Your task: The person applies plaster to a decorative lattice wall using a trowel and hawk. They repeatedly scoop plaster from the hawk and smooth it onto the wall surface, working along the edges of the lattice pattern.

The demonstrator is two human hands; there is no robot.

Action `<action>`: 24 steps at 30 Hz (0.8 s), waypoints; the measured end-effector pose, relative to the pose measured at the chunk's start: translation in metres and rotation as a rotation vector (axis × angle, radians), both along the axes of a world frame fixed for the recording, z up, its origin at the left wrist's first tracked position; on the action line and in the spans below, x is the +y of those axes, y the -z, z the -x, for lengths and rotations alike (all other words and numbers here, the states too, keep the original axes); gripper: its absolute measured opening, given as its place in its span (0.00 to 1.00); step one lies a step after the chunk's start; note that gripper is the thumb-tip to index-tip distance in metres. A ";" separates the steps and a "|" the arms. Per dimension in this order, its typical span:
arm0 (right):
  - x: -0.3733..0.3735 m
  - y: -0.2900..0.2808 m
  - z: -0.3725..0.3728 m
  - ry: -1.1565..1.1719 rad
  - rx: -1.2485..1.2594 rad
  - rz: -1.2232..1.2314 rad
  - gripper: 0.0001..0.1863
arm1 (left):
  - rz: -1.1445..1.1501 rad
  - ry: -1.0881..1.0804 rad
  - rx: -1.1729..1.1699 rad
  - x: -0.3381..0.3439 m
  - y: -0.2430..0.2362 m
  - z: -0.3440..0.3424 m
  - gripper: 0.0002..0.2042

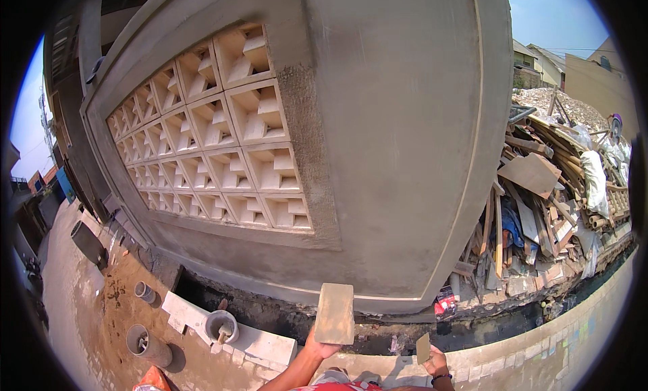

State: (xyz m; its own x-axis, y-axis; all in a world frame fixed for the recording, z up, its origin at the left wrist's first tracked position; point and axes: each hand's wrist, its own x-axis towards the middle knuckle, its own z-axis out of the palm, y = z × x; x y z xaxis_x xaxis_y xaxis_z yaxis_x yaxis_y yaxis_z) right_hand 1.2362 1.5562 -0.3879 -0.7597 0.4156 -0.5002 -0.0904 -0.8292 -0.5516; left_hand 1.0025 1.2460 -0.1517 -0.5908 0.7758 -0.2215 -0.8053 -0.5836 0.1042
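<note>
My left hand [320, 345] is closed at the lower left edge of a flat, rectangular tan plastering board [335, 313]. The board is upright with its broad face toward me; any handle behind it is hidden. Off to the right, my right hand [437, 364] grips a small, flat, squarish scraper [423, 348] between thumb and fingers. A dark band circles that wrist. Both hands are apart from the grey plastered wall [405, 141], low in front of it. A rougher, darker strip [304, 128] borders the block panel in the wall.
Pale ventilation blocks [256, 168] fill the wall panel. A dark ditch [263, 306] runs along its foot. A bucket with a tool [221, 327] stands by a white slab [270, 347]; other buckets [148, 347] are further left. Scrap wood [533, 188] is heaped at right.
</note>
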 end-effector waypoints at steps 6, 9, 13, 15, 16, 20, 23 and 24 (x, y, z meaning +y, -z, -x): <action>-0.037 -0.101 0.121 -0.122 0.215 0.058 0.23 | 0.116 -0.167 0.089 -0.019 -0.005 0.038 0.15; -0.048 -0.156 0.165 -0.200 0.206 -0.183 0.23 | 0.107 -0.159 0.148 -0.027 -0.014 0.064 0.15; -0.061 -0.259 0.223 -0.224 0.237 -0.533 0.21 | 0.229 -0.268 0.200 -0.023 -0.032 0.102 0.15; -0.065 -0.319 0.238 -0.230 0.262 -0.696 0.20 | 0.271 -0.303 0.251 -0.022 -0.051 0.112 0.15; -0.073 -0.352 0.241 -0.203 0.251 -0.795 0.21 | 0.275 -0.302 0.299 -0.023 -0.057 0.116 0.16; -0.100 -0.428 0.256 -0.184 0.311 -1.218 0.19 | 0.312 -0.383 0.424 -0.025 -0.090 0.119 0.18; -0.112 -0.449 0.271 -0.267 0.307 -1.298 0.19 | 0.296 -0.400 0.519 -0.014 -0.107 0.120 0.19; -0.112 -0.452 0.278 -0.293 0.312 -1.319 0.18 | 0.291 -0.409 0.541 -0.011 -0.111 0.121 0.19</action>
